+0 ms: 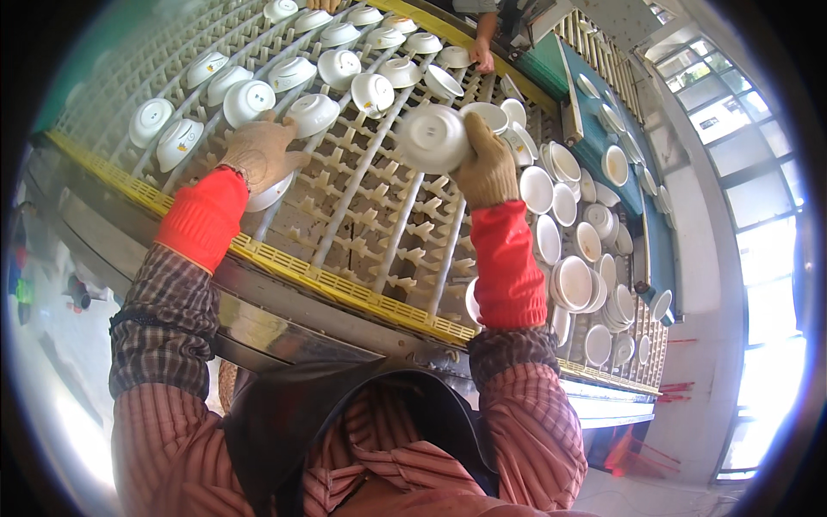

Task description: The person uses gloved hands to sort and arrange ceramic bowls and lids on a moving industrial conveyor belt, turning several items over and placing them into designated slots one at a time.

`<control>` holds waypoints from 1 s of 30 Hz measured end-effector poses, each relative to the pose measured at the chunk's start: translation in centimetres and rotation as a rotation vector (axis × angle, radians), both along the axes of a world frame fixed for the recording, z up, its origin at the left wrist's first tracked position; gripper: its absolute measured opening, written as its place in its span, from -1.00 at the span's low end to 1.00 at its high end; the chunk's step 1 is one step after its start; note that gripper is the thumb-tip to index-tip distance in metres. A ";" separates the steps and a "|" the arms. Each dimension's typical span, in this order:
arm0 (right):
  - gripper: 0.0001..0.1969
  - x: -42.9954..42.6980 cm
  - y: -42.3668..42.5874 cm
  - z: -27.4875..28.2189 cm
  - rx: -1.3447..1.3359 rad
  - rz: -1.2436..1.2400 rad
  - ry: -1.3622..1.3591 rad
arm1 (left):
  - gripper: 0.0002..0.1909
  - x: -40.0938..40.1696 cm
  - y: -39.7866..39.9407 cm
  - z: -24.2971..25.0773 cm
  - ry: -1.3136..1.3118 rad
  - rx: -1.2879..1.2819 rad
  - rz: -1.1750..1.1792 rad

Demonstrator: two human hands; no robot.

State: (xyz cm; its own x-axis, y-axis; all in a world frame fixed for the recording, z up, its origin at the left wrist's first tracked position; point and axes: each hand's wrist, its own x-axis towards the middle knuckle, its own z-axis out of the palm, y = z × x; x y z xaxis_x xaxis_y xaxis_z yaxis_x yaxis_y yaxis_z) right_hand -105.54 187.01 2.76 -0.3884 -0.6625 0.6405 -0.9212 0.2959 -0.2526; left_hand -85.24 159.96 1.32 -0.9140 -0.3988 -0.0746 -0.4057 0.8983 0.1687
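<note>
My left hand (261, 152), in a tan work glove, reaches over the pegged conveyor (352, 242). Its fingertips lie at the edge of an upturned white bowl (249, 103), and another upturned bowl (313, 115) sits just beyond them. Partly hidden under the palm is a further white bowl (274, 196); whether the hand grips any of these I cannot tell. My right hand (488, 161), gloved alike, grips a white bowl (431, 139) by its side, with the underside facing up. Behind that bowl a wider bowl (486, 117) shows in part.
Many upturned bowls with printed decoration (373, 95) rest between the pegs farther off. Dense stacks of white bowls (574, 283) crowd the right side. A green belt (604, 139) carries more bowls. Across the conveyor is another person's hand (481, 57). A yellow edge strip (362, 294) runs before me.
</note>
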 end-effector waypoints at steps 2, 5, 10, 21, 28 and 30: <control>-0.72 -2.5 -0.9 -1.9 -0.257 0.088 -0.425 | -0.31 0.1 -0.3 -0.1 0.028 -0.006 -0.004; -0.68 -5.0 -1.2 -2.3 -0.304 -0.341 -0.163 | -0.31 0.4 -0.8 -1.2 0.061 -0.044 0.060; -0.51 -11.8 5.4 -3.5 0.159 -0.938 0.293 | -0.34 -0.6 1.1 0.6 -0.085 -0.041 0.053; -0.54 -5.3 3.3 -2.9 0.318 -0.594 -0.351 | -0.44 -1.0 0.9 -1.7 0.037 -0.191 0.034; -0.54 -0.7 -0.3 -1.6 0.071 0.150 -0.056 | -0.56 -1.1 2.0 -1.6 0.000 -0.207 0.023; -0.54 -0.3 -3.0 -1.5 -0.023 0.138 -0.226 | -0.56 -1.1 2.0 -1.4 -0.009 -0.196 0.029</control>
State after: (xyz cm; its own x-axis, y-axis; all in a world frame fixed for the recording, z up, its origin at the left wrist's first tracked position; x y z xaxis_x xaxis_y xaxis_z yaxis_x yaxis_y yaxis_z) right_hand -105.88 184.06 1.23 -0.4309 -0.7050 0.5633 -0.8716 0.1635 -0.4621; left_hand -86.38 161.99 -0.10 -0.9016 -0.4326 -0.0011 -0.4326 0.9015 -0.0120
